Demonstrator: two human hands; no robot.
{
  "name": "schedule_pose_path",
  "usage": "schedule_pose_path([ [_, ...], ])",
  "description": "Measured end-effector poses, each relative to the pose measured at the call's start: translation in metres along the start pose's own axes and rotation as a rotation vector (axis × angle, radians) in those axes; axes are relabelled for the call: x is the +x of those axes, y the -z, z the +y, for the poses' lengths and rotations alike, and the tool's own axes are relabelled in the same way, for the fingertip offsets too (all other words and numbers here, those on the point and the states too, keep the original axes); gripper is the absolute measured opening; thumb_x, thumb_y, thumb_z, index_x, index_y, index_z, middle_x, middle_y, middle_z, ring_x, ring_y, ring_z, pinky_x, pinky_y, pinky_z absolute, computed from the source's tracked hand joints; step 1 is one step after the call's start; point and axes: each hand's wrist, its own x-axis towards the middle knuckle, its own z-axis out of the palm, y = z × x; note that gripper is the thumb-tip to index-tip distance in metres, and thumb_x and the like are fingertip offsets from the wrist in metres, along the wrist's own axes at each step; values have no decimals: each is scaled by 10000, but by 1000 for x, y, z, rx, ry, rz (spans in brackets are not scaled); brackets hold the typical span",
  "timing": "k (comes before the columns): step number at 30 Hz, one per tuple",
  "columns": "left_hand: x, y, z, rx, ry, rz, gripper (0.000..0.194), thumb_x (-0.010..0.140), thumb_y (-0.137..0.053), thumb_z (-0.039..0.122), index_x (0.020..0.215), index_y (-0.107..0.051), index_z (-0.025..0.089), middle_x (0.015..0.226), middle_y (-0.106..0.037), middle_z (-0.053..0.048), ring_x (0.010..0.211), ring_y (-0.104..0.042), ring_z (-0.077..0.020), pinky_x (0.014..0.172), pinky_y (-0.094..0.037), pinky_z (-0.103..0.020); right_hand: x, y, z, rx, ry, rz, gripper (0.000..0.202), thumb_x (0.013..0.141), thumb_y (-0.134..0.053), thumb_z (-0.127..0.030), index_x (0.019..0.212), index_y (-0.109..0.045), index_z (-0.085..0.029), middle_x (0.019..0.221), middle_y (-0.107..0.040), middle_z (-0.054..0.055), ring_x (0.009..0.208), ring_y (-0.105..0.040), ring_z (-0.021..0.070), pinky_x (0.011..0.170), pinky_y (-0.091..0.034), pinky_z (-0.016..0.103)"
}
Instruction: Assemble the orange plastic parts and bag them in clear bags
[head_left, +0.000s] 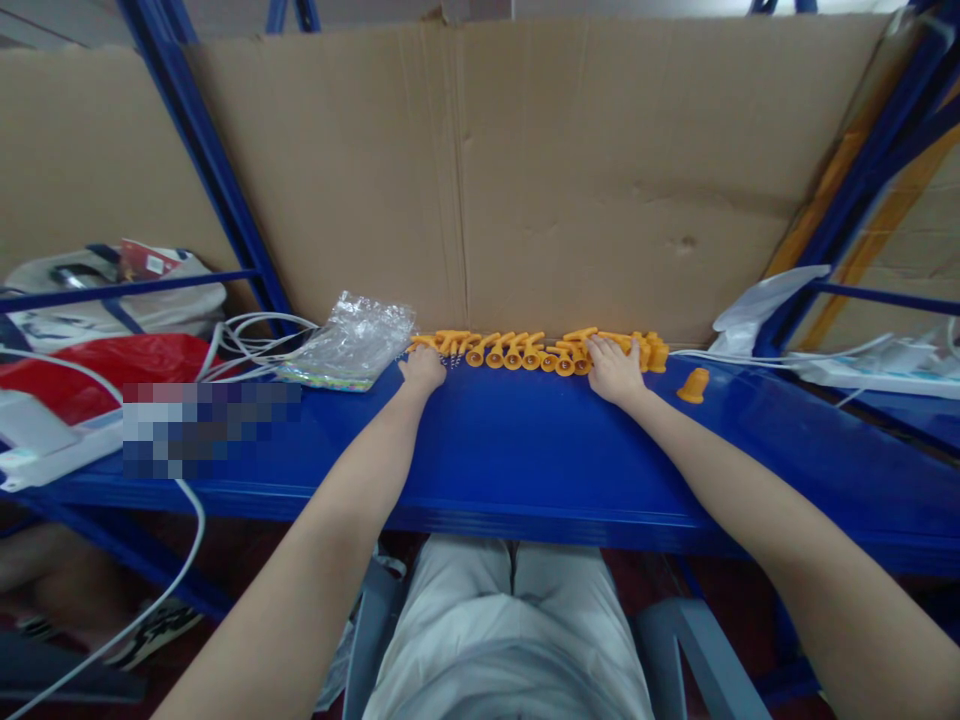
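Observation:
A row of several orange plastic pieces (530, 355) lies along the back of the blue table, against the cardboard. At the row's left end, my left hand (424, 370) touches the pieces, near some small dark screw-like bits (454, 360); its fingertips are too small to make out. My right hand (615, 368) rests with spread fingers on the pieces near the right end. A single orange piece (694, 386) stands apart, to the right of my right hand.
A clear plastic bag (352, 340) lies left of the row. White cables (259, 340), a red bag (112, 375) and a white power strip (64, 445) are farther left. Another power strip (874, 370) is at right. Blue posts (214, 170) frame the cardboard (570, 180).

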Motion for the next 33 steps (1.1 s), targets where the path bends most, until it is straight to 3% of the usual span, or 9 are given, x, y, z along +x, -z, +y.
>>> schedule_pose_path([
  [8,2,0,-3,-47,68,13,432,815,-470,92,1218,-624,87,1293,-615,-232,1202,-591,-331,984,-479,-457,1,-1,0,-14,-3,-4,580,851,-362,-141,1418,-473,-88,1452,-492,206,1314,-453,344,1071,-190,706],
  [15,4,1,-2,-42,89,-1,402,781,-518,121,1154,-668,129,1201,-680,-202,1165,-619,-336,968,-486,-462,1,0,0,-38,-3,-10,563,862,-340,-153,1406,-469,-87,1458,-489,190,1317,-459,315,1093,-196,662],
  [24,-5,11,2,-163,81,125,372,917,-392,176,1245,-553,111,1162,-680,-209,1132,-633,-320,957,-464,-410,1,-2,0,-20,6,2,608,846,-362,-139,1447,-449,-99,1451,-490,213,1312,-450,366,1061,-194,722],
  [27,-6,14,4,-238,63,172,381,938,-373,190,1293,-492,126,1158,-680,-192,1119,-638,-306,939,-454,-385,1,-1,0,-4,1,0,599,845,-359,-136,1434,-461,-100,1456,-486,208,1314,-454,354,1069,-189,712],
  [33,-9,23,9,-313,42,308,322,946,-340,170,1216,-515,159,1090,-699,-135,1076,-641,-277,894,-442,-357,0,3,-2,-18,-17,-35,583,856,-356,-149,1426,-456,-80,1472,-471,193,1336,-441,322,1101,-181,673],
])
